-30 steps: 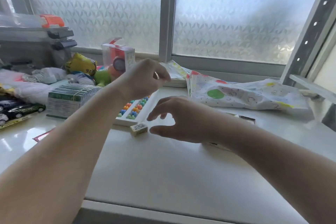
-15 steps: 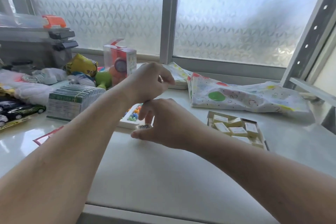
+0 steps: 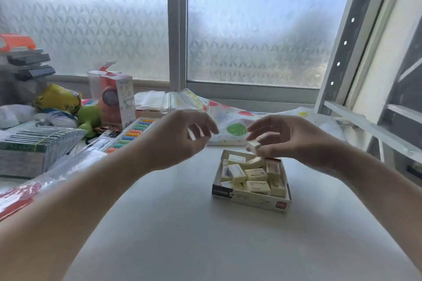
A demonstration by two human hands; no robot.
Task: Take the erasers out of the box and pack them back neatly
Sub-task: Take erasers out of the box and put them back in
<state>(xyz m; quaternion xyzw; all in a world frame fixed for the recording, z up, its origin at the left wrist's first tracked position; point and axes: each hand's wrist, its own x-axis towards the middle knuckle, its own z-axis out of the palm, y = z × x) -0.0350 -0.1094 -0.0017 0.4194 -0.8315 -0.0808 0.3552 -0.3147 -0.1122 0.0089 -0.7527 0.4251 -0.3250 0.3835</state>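
At frame centre-right, the right hand (image 3: pixel 294 141) pinches one eraser (image 3: pixel 254 145) above the box (image 3: pixel 251 198) (more erasers (image 3: pixel 251 174) lie jumbled inside). The left hand (image 3: pixel 180 137) hovers left of it, fingers loosely curled, holding nothing.

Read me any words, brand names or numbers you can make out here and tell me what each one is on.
None can be read.
Box: dark print and a red logo on the front wall, too blurred.
Erasers: printed labels, too small.
Green and white packets: print blurred.
Toy carton: print blurred.
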